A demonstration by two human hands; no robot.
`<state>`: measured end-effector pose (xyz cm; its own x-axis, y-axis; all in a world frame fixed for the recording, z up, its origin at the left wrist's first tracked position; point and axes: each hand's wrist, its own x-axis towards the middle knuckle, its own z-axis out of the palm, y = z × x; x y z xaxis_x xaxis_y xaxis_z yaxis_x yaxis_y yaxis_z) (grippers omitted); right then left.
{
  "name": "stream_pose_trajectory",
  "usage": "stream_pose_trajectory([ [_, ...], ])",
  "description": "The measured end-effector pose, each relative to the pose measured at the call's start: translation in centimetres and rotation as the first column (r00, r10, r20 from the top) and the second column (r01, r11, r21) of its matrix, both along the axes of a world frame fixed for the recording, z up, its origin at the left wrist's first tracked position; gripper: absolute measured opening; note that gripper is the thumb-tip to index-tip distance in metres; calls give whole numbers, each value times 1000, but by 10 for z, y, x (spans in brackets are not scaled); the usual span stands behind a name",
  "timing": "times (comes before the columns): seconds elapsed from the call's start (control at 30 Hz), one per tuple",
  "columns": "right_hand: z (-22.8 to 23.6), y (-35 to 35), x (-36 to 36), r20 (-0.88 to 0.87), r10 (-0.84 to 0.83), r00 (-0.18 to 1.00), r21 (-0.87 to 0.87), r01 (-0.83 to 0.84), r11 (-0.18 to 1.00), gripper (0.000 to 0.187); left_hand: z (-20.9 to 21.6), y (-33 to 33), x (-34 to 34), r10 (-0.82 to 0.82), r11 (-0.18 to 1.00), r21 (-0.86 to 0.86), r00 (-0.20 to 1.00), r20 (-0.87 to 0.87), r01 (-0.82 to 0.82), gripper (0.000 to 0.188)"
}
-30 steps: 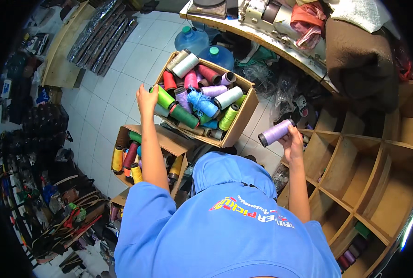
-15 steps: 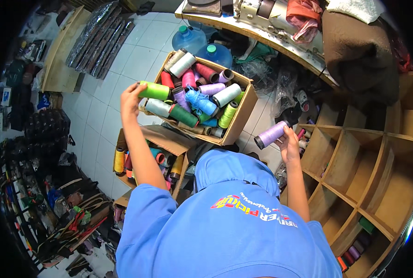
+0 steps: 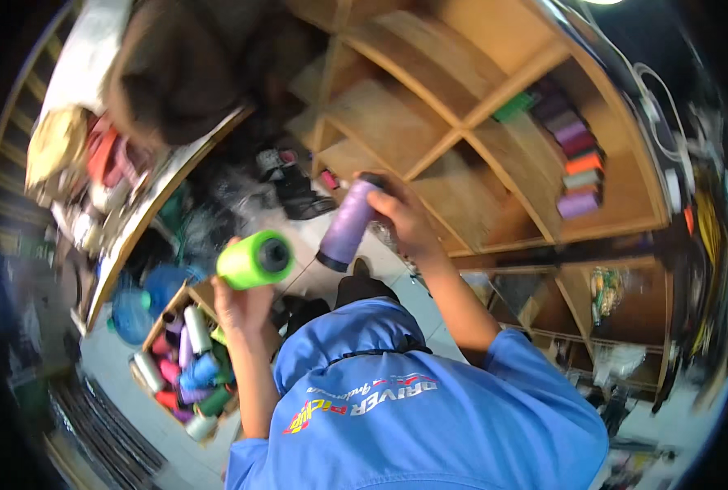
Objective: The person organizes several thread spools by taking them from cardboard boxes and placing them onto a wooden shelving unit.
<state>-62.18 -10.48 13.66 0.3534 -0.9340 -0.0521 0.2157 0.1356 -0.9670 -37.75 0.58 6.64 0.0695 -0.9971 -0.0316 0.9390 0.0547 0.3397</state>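
A lime green thread spool with a dark core end is gripped in my left hand, held up in front of me. Close by on its right, my right hand clasps a lilac thread spool near its dark upper end; the spool leans slightly. The two spools are apart. Below and left of my left hand, a cardboard box on the floor holds many spools in white, pink, purple, blue and green. Beyond my right hand rises a wooden cubbyhole shelf.
One shelf compartment holds a row of spools in purple, orange and grey, with a green one beside it. A sewing table carrying cloth stands left. Blue water jugs are by the box. A lower shelf stands right.
My body and view have turned right, from the box toward the shelf. The green spool has left the space over the box and come near the lilac one. Both hands kept their spools.
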Motion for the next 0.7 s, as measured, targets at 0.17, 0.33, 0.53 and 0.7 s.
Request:
stream_pose_trajectory([
  [0.17, 56, 9, -125, -161, -549, 820, -337, 477, 812, 36, 19, -67, -117, -397, 917, 13, 916, -48, 398, 64],
  [0.33, 71, -58, -204, -146, -739, 658, -650, 500, 573, 43, 13, -80, -188, -465, 885, -9, 885, 32, 466, 59],
  [0.53, 70, -138, -223, -455, -846, 277, -848, 155, 507, 42, 21, -91, -239, -392, 920, 0, 919, 38, 392, 63],
  [0.7, 50, -148, -231, -365, -876, 314, -905, 102, 414, 45, 24, -95, -257, -311, 950, -18, 950, 28, 311, 51],
])
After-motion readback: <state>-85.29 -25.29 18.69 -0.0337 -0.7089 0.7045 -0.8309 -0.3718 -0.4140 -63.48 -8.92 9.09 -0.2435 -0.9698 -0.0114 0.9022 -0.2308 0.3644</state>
